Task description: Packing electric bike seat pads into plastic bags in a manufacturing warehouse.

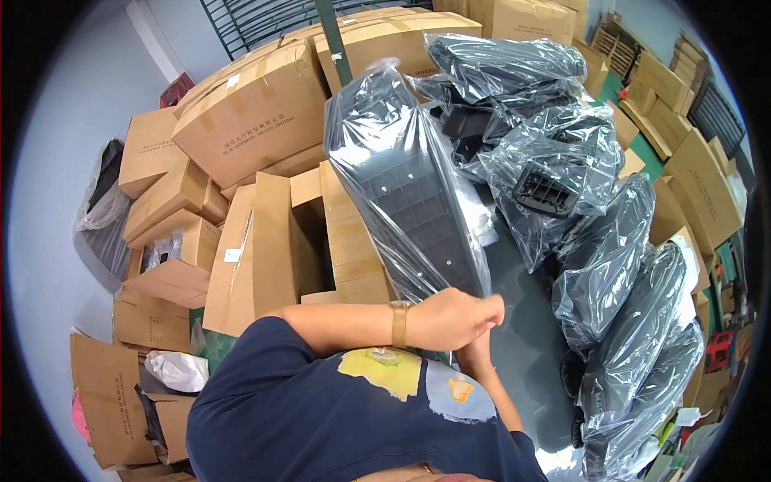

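Observation:
My left hand (452, 318), with a gold-coloured band on its wrist, is curled closed at the near end of a long black plastic part (409, 209) wrapped in a clear plastic bag. Whatever its fingers may grip does not show. Just under it is my right hand (476, 352), mostly covered by the left, so its fingers are hidden. The wrapped part has a grid of ribs and several small light dots. It lies lengthwise away from me on a dark grey surface (518, 309).
Several bagged black parts (606, 249) line the right side and far end of the surface. Open cardboard boxes (273, 241) stand close on the left. Larger closed cartons (249, 120) are stacked behind them, beside a green post (332, 44). More cardboard (703, 181) leans at the far right.

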Tool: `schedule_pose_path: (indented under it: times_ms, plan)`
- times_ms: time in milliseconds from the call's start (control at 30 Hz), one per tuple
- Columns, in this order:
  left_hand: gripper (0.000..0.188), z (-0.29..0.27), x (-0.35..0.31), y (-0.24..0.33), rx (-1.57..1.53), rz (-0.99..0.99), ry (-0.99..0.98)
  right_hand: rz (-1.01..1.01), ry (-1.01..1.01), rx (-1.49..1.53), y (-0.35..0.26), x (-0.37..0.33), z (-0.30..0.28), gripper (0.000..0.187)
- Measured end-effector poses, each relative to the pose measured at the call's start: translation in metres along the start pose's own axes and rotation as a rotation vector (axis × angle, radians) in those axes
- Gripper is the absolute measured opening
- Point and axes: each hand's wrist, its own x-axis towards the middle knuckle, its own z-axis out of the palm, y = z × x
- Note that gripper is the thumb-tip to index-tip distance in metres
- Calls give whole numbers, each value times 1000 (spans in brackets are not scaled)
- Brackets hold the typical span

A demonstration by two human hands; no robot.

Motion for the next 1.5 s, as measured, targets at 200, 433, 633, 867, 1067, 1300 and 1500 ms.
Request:
schedule_pose_path:
  times_ms: [200, 433, 633, 867, 1067, 1300, 1500]
  plan:
    - [50, -75, -30, 0, -75, 74, 146, 27, -26, 309, -53, -8, 16, 60]
    - [59, -132, -78, -92, 1119, 146, 464, 201, -76, 233, -127, -22, 4, 53]
    - [57, -188, -44, -86, 877, 404, 710, 22, -586, 231, -198, -25, -4, 71]
    - [76, -261, -66, -145, -561, 236, 771, -227, -244, -543, -116, 60, -1, 108]
    - [61, -234, 40, -125, -1232, 164, 685, -347, -207, -305, -99, 82, 42, 118]
    - [77, -260, 132, -130, -862, 121, 333, -296, 94, 42, -167, 90, 41, 84]
    - [89, -245, 155, -185, -948, -203, 12, -248, 271, 255, -231, 140, 28, 43]
